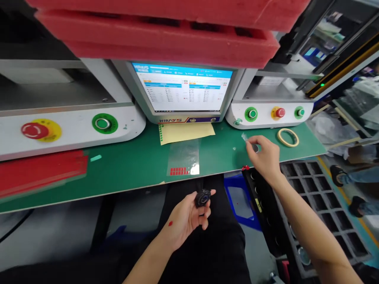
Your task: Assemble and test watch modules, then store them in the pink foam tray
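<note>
My left hand point(186, 217) is held over my lap below the table edge, fingers curled round a small black round part point(203, 197) with a bluish lens face. A red sticker sits on that hand's wrist. My right hand point(263, 156) reaches over the green table point(133, 165) at the right, its thumb and fingers pinching a small clear film tab point(244, 137).
A monitor point(183, 88) stands at the back between two white machines with green and red buttons. A yellow sheet point(185, 132), a clear sticker sheet point(183, 159) and a tape ring point(288, 137) lie on the table. Red foam trays point(160, 31) overhang above. Black compartment trays point(314, 193) sit low right.
</note>
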`<state>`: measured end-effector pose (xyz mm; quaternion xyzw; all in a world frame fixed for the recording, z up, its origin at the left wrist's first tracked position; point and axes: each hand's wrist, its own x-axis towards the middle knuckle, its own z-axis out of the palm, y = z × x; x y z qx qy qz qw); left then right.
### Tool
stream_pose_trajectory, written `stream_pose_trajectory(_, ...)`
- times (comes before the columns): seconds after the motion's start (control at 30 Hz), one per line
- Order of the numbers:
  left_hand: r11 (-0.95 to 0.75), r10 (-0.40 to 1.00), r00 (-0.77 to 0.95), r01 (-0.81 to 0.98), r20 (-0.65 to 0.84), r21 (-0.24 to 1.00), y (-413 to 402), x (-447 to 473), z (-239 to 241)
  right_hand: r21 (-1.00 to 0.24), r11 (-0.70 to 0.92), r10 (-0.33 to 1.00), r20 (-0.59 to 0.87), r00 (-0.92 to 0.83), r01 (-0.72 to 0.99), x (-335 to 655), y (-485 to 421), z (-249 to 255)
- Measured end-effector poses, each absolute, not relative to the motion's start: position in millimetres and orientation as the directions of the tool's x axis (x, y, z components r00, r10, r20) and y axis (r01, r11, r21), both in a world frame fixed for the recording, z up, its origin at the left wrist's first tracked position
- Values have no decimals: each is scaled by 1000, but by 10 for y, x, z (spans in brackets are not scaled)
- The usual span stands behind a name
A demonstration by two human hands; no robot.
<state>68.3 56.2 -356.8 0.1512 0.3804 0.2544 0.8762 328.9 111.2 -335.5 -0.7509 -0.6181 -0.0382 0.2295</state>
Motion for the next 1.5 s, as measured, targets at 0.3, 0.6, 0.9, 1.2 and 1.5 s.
stream_pose_trajectory(0.3,752,592,663,-250,-458,610,228,756,-3369,-110,671,638,590,-495,733,2536,-117,-3083)
stream_pose_trajectory(0.6,646,740,497,-337,-453,685,33,718,-3257,26,834,492,417,-764,551,2441,-257,-2938)
stream_pose_trajectory(0.9,606,757,464,-235,-459,760,-39,757,-3335,-170,788,565,581,-586,592,2520,-371,-3197)
stream_pose_trajectory(1.2,582,771,484,-275,-413,766,-44,843,-3312,-932,270,960,278,1,240,2546,-509,-3005)
stream_pose_trajectory(1.5,347,835,475,-65,-277,935,-112,844,-3352,-939,-35,992,10,128,343,2517,-386,-3171)
